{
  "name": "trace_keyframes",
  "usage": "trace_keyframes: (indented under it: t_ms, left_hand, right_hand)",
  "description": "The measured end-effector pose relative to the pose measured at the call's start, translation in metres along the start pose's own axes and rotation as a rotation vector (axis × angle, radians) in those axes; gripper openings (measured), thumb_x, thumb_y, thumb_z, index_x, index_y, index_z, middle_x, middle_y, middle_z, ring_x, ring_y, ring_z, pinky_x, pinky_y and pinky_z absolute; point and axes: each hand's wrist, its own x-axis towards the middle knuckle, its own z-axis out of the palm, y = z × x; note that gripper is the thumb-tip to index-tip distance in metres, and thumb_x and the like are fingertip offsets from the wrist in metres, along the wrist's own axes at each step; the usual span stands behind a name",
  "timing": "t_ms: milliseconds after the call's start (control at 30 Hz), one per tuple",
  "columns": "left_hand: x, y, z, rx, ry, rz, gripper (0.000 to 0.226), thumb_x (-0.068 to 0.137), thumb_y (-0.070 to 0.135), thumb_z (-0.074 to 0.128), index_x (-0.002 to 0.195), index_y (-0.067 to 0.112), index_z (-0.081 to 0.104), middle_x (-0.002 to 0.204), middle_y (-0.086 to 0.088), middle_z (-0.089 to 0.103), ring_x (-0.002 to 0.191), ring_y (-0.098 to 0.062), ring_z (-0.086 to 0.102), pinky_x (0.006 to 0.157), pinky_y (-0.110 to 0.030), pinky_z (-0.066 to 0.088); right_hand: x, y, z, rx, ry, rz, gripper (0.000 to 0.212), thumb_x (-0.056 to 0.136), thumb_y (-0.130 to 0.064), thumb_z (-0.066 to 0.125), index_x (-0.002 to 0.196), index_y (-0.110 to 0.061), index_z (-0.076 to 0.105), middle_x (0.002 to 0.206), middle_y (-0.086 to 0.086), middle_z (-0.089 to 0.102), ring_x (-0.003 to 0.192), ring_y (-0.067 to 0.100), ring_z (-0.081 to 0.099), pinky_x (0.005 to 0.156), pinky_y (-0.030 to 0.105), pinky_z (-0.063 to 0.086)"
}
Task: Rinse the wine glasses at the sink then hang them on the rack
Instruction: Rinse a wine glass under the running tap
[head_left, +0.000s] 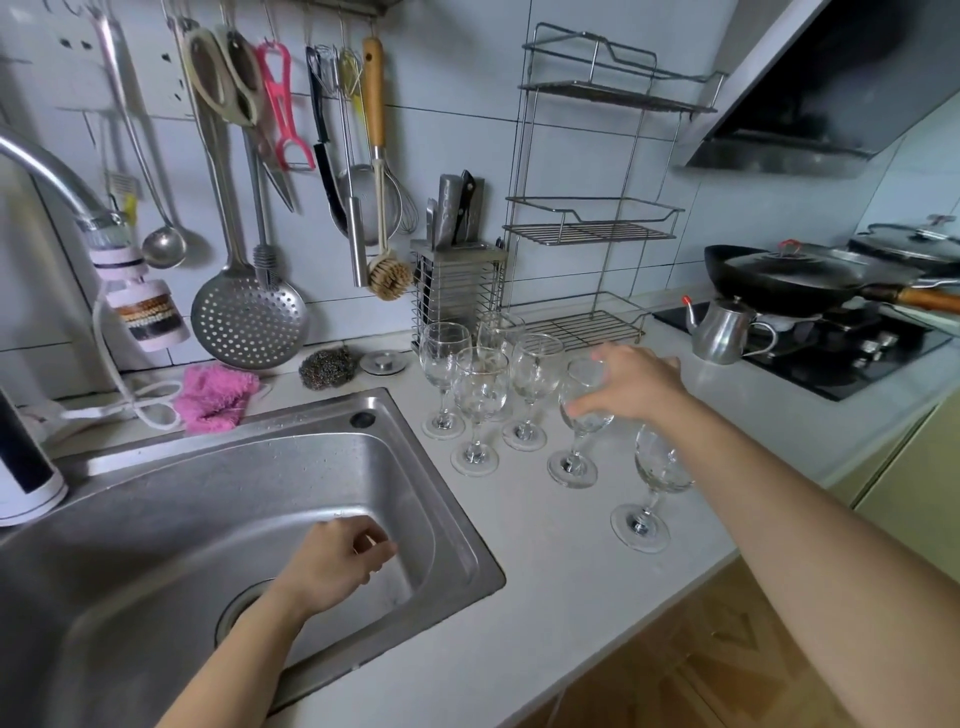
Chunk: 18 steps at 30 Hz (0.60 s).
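Several clear wine glasses stand upright on the white counter right of the steel sink (447, 483). My right hand (636, 384) reaches over them and its fingers curl round the bowl of one wine glass (576, 415), whose foot rests on the counter. Another wine glass (657, 467) stands nearer me, partly behind my right forearm. Three more form a group (480, 389) to the left. My left hand (337, 564) hangs over the sink basin with fingers loosely curled, holding nothing. A three-tier wire rack (592, 228) stands against the wall behind the glasses.
The tap (52, 176) with a filter sits at the left over the sink. Utensils hang on the wall. A knife block (457, 291), a steel scourer (327, 368), a sink plug and a pink cloth (215, 397) lie behind the sink. A kettle (724, 330) and wok sit on the hob at right.
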Motion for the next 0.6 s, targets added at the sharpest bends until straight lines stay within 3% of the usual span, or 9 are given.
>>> trace_keyframes:
  t_ms: [100,233,367,500,567,600]
  left_hand:
    - [0.001,-0.001,0.001,-0.001,0.004,0.003,0.015,0.096,0.026,0.069,0.084,0.018,0.072,0.069,0.002,0.074,0.06,-0.009,0.068,0.06,-0.019,0.05]
    - [0.0,-0.002,0.0,0.013,0.009,0.003,0.014,0.096,0.031,0.069,0.087,0.021,0.072,0.072,0.002,0.074,0.065,-0.011,0.069,0.069,-0.03,0.054]
    - [-0.003,0.003,-0.004,-0.004,0.156,0.014,0.009,0.093,0.034,0.071,0.088,0.026,0.072,0.083,0.011,0.073,0.075,-0.001,0.066,0.072,-0.026,0.05]
    - [-0.007,0.018,-0.025,-0.267,0.345,-0.038,0.009,0.092,0.025,0.073,0.085,0.03,0.072,0.076,0.014,0.074,0.073,0.0,0.068,0.068,-0.025,0.049]
    - [-0.014,0.024,-0.045,-0.529,0.348,-0.009,0.001,0.088,0.024,0.074,0.088,0.024,0.076,0.085,0.008,0.077,0.078,-0.013,0.072,0.07,-0.031,0.051]
    - [-0.02,0.027,-0.058,-0.702,0.335,0.032,0.01,0.084,0.027,0.073,0.092,0.021,0.077,0.091,0.002,0.077,0.08,-0.019,0.071,0.07,-0.033,0.05]
  right_hand:
    - [-0.012,-0.002,-0.009,0.058,0.064,-0.036,0.085,0.057,-0.06,0.083,0.132,-0.032,0.054,0.116,-0.01,0.066,0.115,0.018,0.057,0.103,0.043,0.034]
    - [-0.036,-0.012,-0.028,0.199,0.128,-0.143,0.081,0.053,-0.061,0.085,0.126,-0.038,0.059,0.101,-0.017,0.064,0.1,0.011,0.059,0.104,0.045,0.036]
    - [-0.065,-0.034,-0.042,0.386,0.126,-0.287,0.076,0.051,-0.056,0.089,0.121,-0.04,0.063,0.098,-0.015,0.066,0.094,0.01,0.063,0.102,0.042,0.044]
    - [-0.095,-0.076,-0.034,0.599,0.095,-0.51,0.079,0.048,-0.059,0.085,0.122,-0.04,0.063,0.101,-0.012,0.067,0.093,0.008,0.063,0.086,0.03,0.051]
    - [-0.104,-0.105,-0.016,0.681,0.069,-0.622,0.08,0.051,-0.056,0.085,0.125,-0.037,0.062,0.103,-0.011,0.066,0.093,0.008,0.061,0.076,0.017,0.044]
    - [-0.106,-0.121,-0.004,0.708,0.049,-0.669,0.08,0.053,-0.054,0.085,0.127,-0.037,0.06,0.104,-0.012,0.065,0.093,0.008,0.061,0.074,0.012,0.04]
